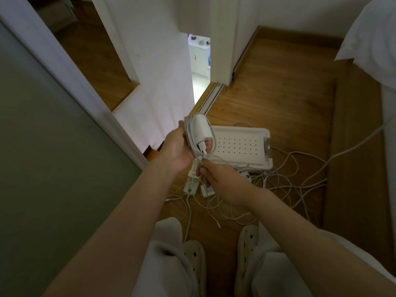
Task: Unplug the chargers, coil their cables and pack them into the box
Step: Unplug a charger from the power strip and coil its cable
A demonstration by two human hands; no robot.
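- My left hand (174, 152) is clenched round a white charger (200, 130); it holds the unit up above the floor, between me and the box
- The charger's cable (188, 133) is wound in several loops round the charger body; the plug end of the charger faces down towards my right hand
- My right hand (218, 179) sits just below the charger; thumb and fingertips (203, 168) pinch the free run of cable where it leaves the loops
- The box (240, 144) is white, with rows of small holes across its top face; it lies flat on the wooden floor (278, 93), beyond my hands and partly hidden by the charger
- A white power strip (190, 185) lies on the floor below my hands, near the box's near corner; whether anything is plugged into it I cannot tell
- A tangle of loose white cables (278, 185) spreads over the floor to the right of the power strip and round the box; one strand runs off towards the bed (375, 39) at right
- My two perforated slippers (195, 258) stand on the floor at the lower edge of view, cable ends lying between them
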